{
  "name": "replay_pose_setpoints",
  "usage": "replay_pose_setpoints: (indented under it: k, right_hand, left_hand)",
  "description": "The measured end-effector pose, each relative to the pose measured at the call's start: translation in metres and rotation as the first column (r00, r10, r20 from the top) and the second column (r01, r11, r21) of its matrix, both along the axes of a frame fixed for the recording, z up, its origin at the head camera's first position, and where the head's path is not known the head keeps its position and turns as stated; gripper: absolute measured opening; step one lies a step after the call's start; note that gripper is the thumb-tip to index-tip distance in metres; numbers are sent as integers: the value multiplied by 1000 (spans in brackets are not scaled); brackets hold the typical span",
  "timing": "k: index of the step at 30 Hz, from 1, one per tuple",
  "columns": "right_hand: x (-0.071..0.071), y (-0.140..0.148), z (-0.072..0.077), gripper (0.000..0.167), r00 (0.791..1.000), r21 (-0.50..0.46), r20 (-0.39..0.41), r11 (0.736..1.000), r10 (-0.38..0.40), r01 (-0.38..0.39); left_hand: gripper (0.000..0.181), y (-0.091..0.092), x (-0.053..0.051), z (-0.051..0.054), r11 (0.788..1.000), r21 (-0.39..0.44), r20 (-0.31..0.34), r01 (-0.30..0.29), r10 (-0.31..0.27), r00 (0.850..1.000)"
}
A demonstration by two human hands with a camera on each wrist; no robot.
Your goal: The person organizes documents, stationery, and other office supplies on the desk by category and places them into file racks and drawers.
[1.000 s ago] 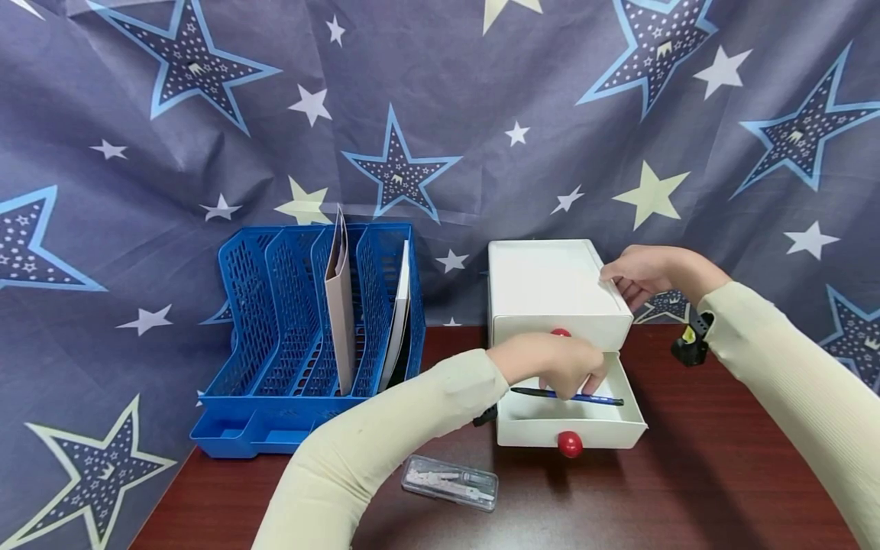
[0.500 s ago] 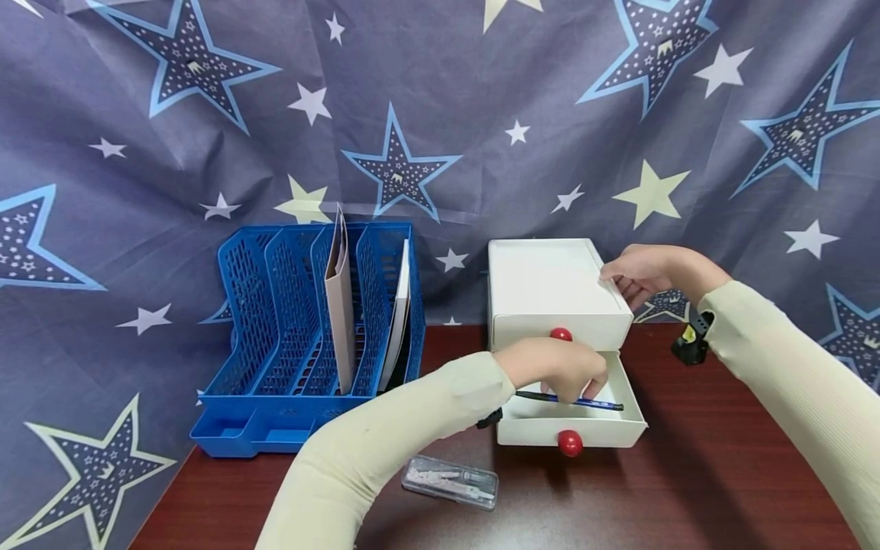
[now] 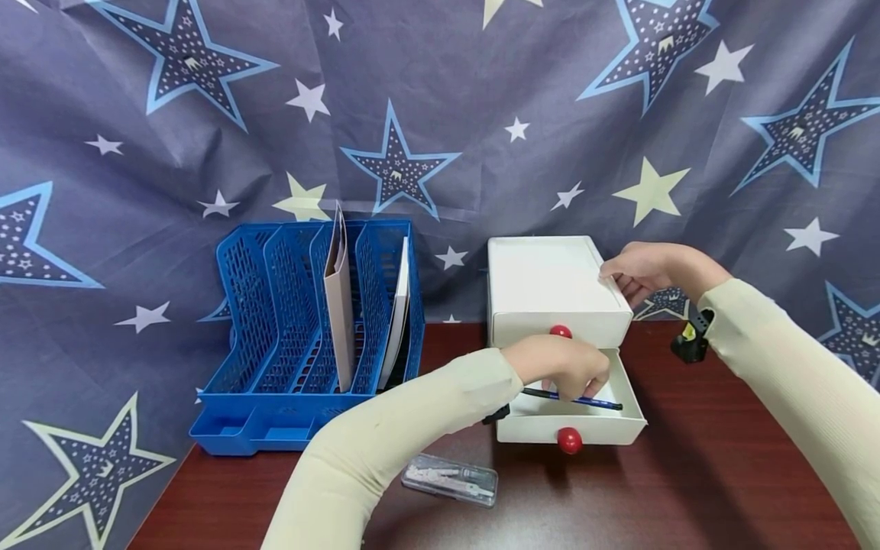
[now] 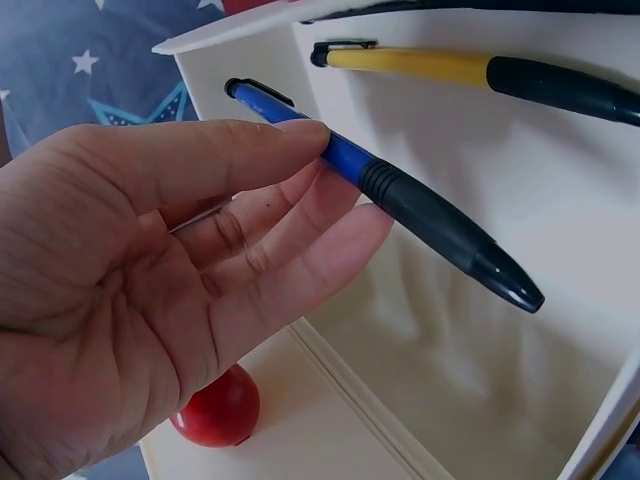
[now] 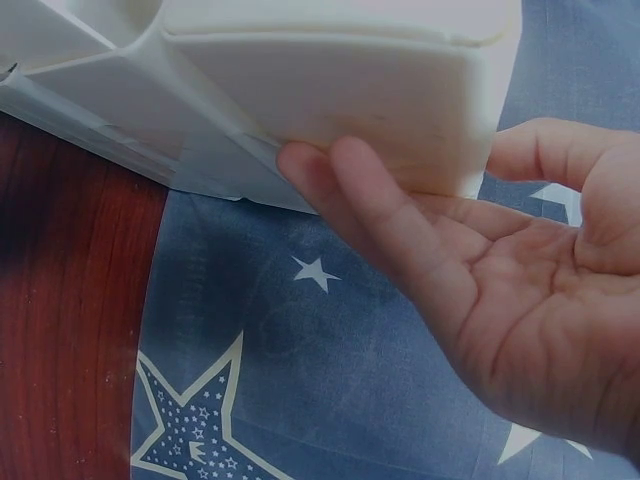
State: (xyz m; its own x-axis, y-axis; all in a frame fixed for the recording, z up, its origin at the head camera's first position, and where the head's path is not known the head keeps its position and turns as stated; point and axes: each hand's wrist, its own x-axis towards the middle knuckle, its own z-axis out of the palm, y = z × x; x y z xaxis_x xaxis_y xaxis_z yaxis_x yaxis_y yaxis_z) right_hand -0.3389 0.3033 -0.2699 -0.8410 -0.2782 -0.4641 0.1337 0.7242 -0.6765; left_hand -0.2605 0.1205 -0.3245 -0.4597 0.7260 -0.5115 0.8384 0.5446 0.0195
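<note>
My left hand point(image 3: 567, 367) is inside the pulled-out lower drawer point(image 3: 525, 434) of a small white drawer box point(image 3: 543, 275). Thumb and fingertips pinch a blue pen point(image 4: 345, 160) with a black grip and tip; it lies slantwise in the left wrist view. Behind it in the drawer is a yellow pen point(image 4: 420, 65) with a black grip. My right hand point(image 3: 642, 267) is at the box's right side. In the right wrist view its fingers point(image 5: 370, 185) lie fairly straight against the white side wall, the thumb at the edge.
Left of the box stands a blue file rack point(image 3: 247, 321) holding a tan folder point(image 3: 341, 321) and a white-edged book or folder point(image 3: 397, 313). A clear case point(image 3: 450, 480) with drawing tools lies on the dark red table point(image 3: 687, 489). Red knobs point(image 3: 569, 441) stick out from the drawers.
My left hand has shifted slightly right within the drawer, and the upper red knob shows more fully. The pen's left end is more covered. My right hand stays in place.
</note>
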Motion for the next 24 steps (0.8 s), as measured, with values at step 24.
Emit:
replay_pose_setpoints:
  k: [24]
  right_hand:
    - [-2, 3, -2, 55, 1000, -15, -2, 1000, 24, -24]
  left_hand:
    - [20, -4, 1, -7, 999, 12, -66, 31, -30, 997]
